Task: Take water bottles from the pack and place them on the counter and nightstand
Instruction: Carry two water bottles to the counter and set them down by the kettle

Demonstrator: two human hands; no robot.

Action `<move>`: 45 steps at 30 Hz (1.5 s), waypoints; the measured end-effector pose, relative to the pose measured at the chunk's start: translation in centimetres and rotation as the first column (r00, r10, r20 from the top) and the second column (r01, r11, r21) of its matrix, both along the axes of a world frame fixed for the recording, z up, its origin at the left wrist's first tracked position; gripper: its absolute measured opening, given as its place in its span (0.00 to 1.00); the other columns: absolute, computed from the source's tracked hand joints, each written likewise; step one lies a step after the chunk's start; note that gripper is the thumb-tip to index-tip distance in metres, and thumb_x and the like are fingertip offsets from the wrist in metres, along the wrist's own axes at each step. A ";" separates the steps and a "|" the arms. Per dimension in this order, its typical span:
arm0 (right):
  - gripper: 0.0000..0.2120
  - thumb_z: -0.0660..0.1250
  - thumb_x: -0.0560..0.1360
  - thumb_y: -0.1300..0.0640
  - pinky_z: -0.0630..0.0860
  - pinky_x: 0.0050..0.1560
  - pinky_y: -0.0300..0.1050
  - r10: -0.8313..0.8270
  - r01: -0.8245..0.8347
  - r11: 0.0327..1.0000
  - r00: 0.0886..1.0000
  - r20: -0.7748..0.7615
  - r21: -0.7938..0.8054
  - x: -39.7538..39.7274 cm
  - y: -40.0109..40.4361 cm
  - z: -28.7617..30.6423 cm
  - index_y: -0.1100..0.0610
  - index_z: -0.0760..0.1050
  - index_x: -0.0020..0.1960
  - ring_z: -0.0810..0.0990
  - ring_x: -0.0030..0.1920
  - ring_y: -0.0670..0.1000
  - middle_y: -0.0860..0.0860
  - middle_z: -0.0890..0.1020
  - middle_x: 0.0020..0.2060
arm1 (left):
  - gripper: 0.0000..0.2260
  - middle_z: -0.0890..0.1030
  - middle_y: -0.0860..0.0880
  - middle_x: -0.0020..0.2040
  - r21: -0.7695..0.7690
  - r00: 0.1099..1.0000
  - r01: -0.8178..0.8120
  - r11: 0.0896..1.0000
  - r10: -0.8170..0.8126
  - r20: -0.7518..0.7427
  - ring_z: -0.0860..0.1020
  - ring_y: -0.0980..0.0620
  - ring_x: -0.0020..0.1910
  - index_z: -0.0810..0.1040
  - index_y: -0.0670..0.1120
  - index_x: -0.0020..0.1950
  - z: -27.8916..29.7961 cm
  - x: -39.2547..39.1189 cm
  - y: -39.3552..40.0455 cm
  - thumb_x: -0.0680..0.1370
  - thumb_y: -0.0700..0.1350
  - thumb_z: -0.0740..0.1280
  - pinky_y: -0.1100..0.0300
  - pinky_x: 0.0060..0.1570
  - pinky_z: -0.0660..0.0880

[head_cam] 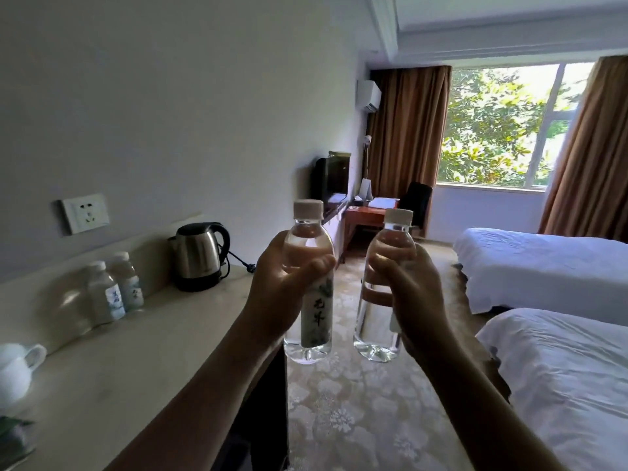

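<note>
Head view: two water bottles are held upright in mid-air over the carpet, just off the counter's edge. The left hand is wrapped around the labelled bottle, fingers closed on its upper body; the right hand is closed the same way around the plain-sided bottle. Gripping high keeps each base free to set down (a sensible hold, I judge). Two more bottles already stand on the counter near the wall, beside the kettle, so these two are probably meant for the nightstand, which is not in view. Neither is the pack. Beds lie to the right.
</note>
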State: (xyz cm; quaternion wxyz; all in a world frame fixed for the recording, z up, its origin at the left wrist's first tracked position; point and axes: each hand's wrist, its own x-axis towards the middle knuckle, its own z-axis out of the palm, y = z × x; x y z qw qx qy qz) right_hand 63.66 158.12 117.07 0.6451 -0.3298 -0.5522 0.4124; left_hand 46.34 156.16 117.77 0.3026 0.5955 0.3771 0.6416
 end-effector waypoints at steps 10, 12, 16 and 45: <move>0.24 0.71 0.67 0.54 0.81 0.38 0.46 0.220 -0.221 0.975 0.974 -0.054 -0.022 -5.2 14.7 -1.6 0.55 0.74 0.62 0.83 0.43 0.53 0.56 0.81 0.47 | 0.20 0.78 0.45 0.41 0.011 0.992 -0.125 0.992 0.125 -0.010 0.79 0.47 0.41 0.74 0.34 0.46 -2.2 -4.9 11.5 0.67 0.51 0.71 0.55 0.42 0.77; 0.23 0.71 0.67 0.55 0.80 0.38 0.45 0.273 -0.276 0.961 0.959 -0.069 -0.026 -7.4 17.3 -2.4 0.55 0.74 0.61 0.83 0.42 0.51 0.56 0.80 0.46 | 0.16 0.76 0.45 0.39 0.026 0.989 -0.142 0.990 0.143 -0.032 0.78 0.48 0.39 0.74 0.36 0.41 -2.6 -6.5 13.1 0.68 0.49 0.69 0.57 0.41 0.76; 0.17 0.70 0.68 0.57 0.80 0.37 0.45 0.395 -0.397 0.918 0.916 -0.073 -0.014 -13.1 22.3 -4.2 0.55 0.75 0.57 0.82 0.39 0.48 0.54 0.80 0.43 | 0.21 0.77 0.49 0.41 0.017 0.966 -0.256 0.966 0.255 0.047 0.78 0.49 0.42 0.73 0.32 0.47 -4.2 -10.5 16.5 0.67 0.49 0.70 0.57 0.43 0.77; 0.29 0.78 0.70 0.54 0.82 0.48 0.45 0.792 -0.802 0.596 0.575 0.204 -0.053 -39.2 31.2 -20.7 0.46 0.64 0.63 0.82 0.47 0.40 0.27 0.77 0.49 | 0.23 0.83 0.36 0.50 -0.366 0.251 -0.898 0.246 0.967 0.035 0.82 0.43 0.49 0.77 0.49 0.54 -20.7 -26.1 19.9 0.62 0.44 0.80 0.43 0.54 0.80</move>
